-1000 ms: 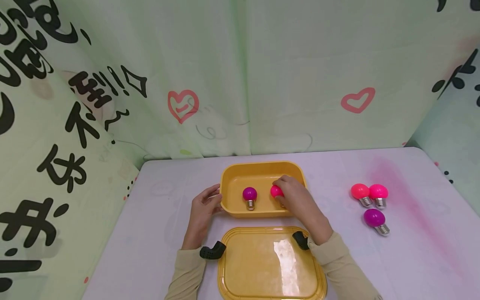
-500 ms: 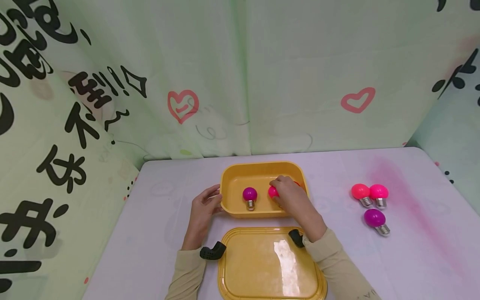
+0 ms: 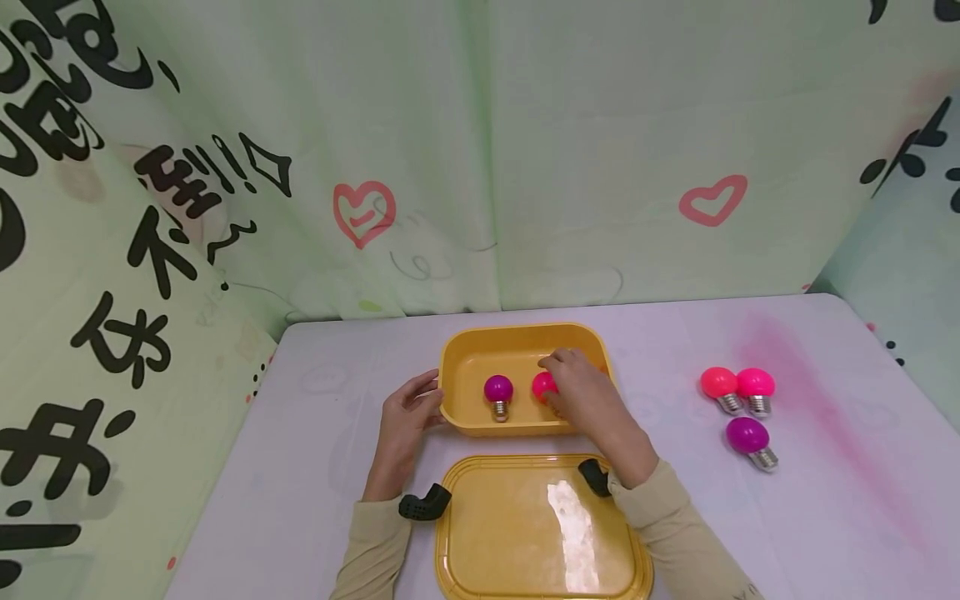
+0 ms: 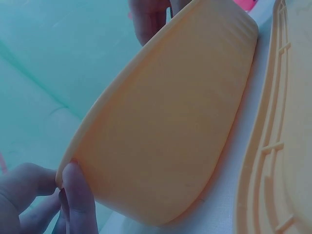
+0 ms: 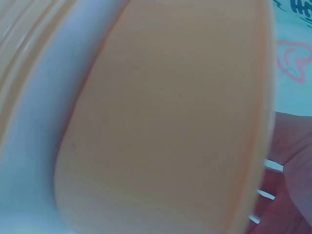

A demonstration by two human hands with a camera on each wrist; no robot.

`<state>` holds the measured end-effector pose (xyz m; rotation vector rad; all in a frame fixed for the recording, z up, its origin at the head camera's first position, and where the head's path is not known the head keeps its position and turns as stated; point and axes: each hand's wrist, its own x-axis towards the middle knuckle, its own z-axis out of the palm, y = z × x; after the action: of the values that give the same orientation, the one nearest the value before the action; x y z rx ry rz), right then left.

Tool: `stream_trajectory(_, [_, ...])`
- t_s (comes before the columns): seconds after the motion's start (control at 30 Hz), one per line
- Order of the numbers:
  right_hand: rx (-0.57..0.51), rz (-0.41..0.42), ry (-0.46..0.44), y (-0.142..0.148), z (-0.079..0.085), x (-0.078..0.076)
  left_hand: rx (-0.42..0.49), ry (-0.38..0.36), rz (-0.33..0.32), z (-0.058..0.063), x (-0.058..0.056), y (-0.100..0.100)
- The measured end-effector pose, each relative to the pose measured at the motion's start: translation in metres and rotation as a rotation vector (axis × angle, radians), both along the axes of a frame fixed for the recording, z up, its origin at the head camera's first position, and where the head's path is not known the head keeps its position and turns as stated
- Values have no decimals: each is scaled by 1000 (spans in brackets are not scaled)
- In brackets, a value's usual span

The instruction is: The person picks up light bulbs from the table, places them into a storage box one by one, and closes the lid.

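Note:
In the head view a yellow plastic box [image 3: 517, 428] stands on the table, and my left hand [image 3: 405, 417] pinches its left rim between thumb and fingers. The left wrist view shows the fingertips [image 4: 78, 187] on that rim. My right hand [image 3: 588, 396] reaches over the front wall into the box and holds a pinkish-red light bulb [image 3: 543, 386], whose base is mostly behind the fingers. Left of it in the box lies a purple light bulb [image 3: 498, 390] with its metal base toward me. A bit of red shows just right of the right hand.
A yellow lid [image 3: 510, 533] lies in front of the box, under the right sleeve's edge. On the right of the table lie an orange-red bulb [image 3: 718, 382], a pink bulb [image 3: 756, 383] and a purple bulb [image 3: 747, 435]. A printed curtain [image 3: 562, 250] hangs behind the table.
My right hand has shifted slightly left inside the box with the pinkish-red light bulb, closer to the purple one. The left hand stays on the rim.

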<state>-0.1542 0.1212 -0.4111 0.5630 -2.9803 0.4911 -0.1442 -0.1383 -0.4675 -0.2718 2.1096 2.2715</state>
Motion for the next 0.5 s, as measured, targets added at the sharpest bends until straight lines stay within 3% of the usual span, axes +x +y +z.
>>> stream_trajectory(0.5, [-73,-11,64,17,14,18,-10,-2,9,-1,-2,1])
